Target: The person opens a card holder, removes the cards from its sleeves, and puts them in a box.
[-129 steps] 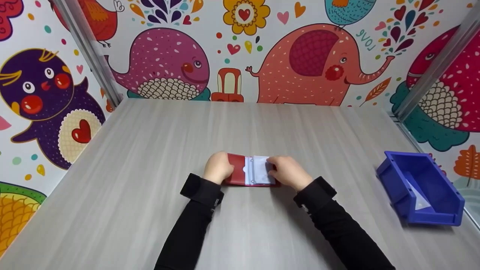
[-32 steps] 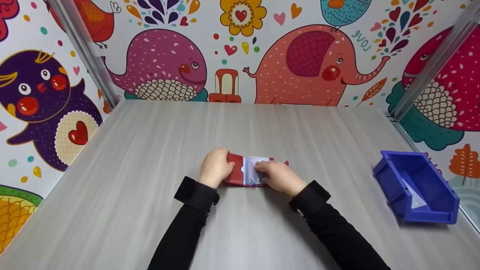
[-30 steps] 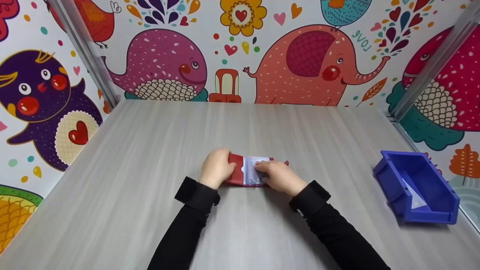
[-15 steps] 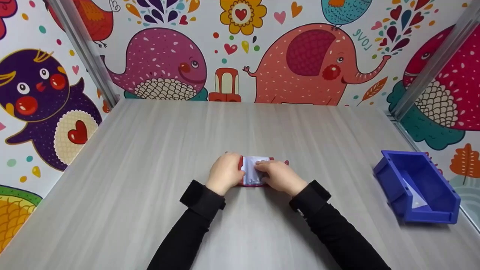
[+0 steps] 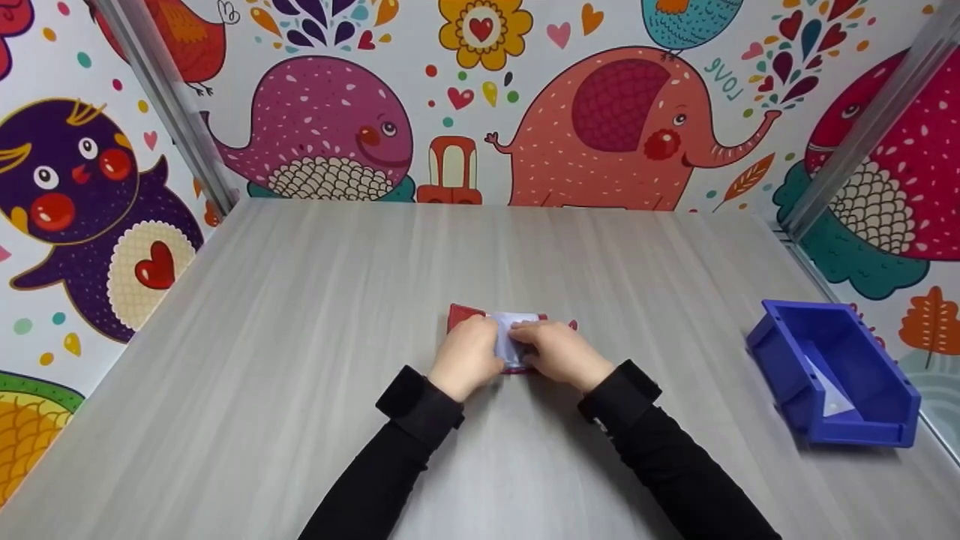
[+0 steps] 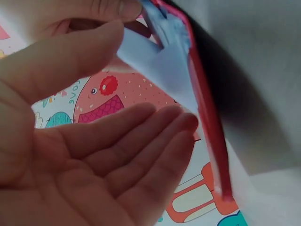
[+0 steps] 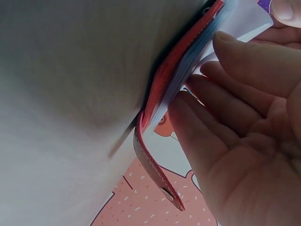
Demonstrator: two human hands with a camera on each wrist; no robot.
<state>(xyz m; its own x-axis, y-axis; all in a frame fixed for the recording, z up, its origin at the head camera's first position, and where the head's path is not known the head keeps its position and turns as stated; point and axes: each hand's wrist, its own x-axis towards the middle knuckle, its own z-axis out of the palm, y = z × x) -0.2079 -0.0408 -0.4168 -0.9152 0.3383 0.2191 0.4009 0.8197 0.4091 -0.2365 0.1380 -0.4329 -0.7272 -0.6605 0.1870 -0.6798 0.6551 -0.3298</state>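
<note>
Left hand point(image 5: 466, 358), 8 o'clock on the red card holder point(image 5: 463, 313): fingers straight, thumb apart, gripping nothing. Right hand point(image 5: 564, 354), 4 o'clock: near-straight fingers touch plastic sleeves point(image 7: 183, 70).

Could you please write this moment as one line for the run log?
Left hand: fingers extended beside raised sleeve; right hand: touching clear sleeves; red card holder: open on table; blue bin: right side, white item inside
</note>
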